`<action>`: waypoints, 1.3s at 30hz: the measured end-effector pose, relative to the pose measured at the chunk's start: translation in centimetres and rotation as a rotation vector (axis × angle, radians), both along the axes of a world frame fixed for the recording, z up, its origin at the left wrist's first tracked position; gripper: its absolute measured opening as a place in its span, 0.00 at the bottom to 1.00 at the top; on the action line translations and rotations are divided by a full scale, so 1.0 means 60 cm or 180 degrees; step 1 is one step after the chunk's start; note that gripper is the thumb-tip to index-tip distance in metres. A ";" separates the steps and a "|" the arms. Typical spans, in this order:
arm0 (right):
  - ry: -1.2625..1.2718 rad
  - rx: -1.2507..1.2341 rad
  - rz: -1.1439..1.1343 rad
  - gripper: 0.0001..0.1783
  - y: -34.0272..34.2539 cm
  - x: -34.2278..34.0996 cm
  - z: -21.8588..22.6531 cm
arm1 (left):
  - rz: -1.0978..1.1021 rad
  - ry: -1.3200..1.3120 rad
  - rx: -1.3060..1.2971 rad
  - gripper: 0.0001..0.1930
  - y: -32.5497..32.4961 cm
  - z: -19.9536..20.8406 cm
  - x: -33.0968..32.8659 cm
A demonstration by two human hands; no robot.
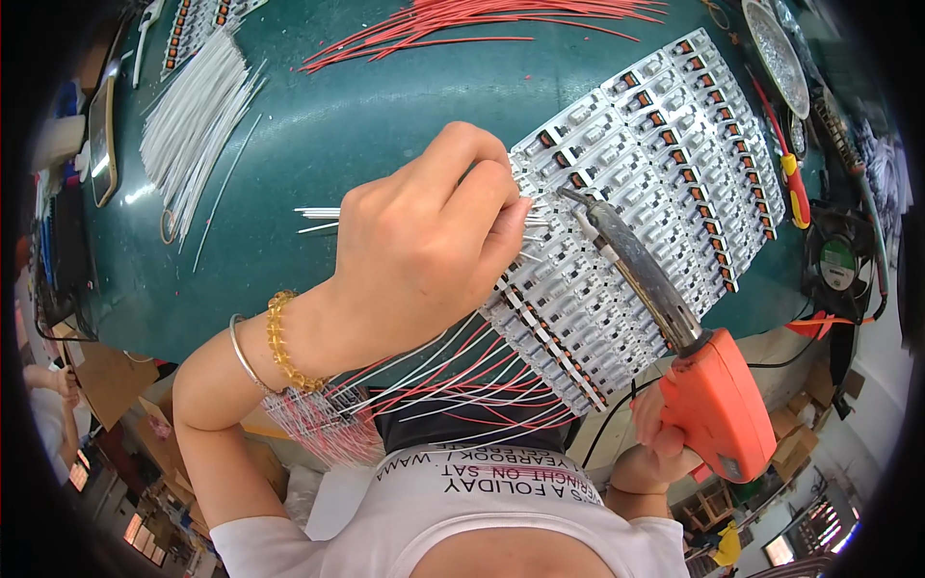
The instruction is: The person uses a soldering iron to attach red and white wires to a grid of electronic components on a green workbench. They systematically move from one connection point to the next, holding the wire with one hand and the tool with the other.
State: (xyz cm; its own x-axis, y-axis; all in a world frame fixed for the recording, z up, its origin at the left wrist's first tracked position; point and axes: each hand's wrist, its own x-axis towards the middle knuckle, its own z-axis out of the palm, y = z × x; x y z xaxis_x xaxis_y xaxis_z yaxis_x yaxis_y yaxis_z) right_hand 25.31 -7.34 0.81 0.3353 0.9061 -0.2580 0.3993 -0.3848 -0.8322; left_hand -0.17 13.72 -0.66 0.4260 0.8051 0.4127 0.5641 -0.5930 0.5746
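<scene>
My left hand (pixel 424 236), with a yellow beaded bracelet and a bangle on its wrist, is closed in a pinch on several thin white wires (pixel 318 214). Their ends poke out on both sides of the fingers, over the left edge of a panel of small circuit boards (pixel 665 164). In my right hand (pixel 660 443) is an orange-handled soldering gun (pixel 718 409), its dark tip over the panel just right of my left fingertips. Whether the tip touches a board I cannot tell. Red and white wires (pixel 453 385) trail from the panel's lower left edge.
A bundle of white wires (pixel 198 116) lies at the left of the green table, red wires (pixel 462 21) at the far side. Along the right are a screwdriver (pixel 795 188), a metal dish (pixel 776 58) and a small fan (pixel 836 265). A phone (pixel 101 144) lies far left.
</scene>
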 end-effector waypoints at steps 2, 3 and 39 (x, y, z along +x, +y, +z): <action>0.0456 0.0453 0.0078 0.35 0.011 -0.006 -0.006 | -0.0003 -0.0002 0.0017 0.08 -0.001 0.002 0.001; 0.0788 0.0812 0.0036 0.40 0.038 -0.025 -0.007 | -0.0021 0.0000 0.0021 0.07 -0.001 0.002 0.005; 0.1185 0.1187 0.0149 0.45 0.019 -0.013 -0.028 | 0.0147 0.0256 -0.0067 0.06 -0.022 0.012 0.031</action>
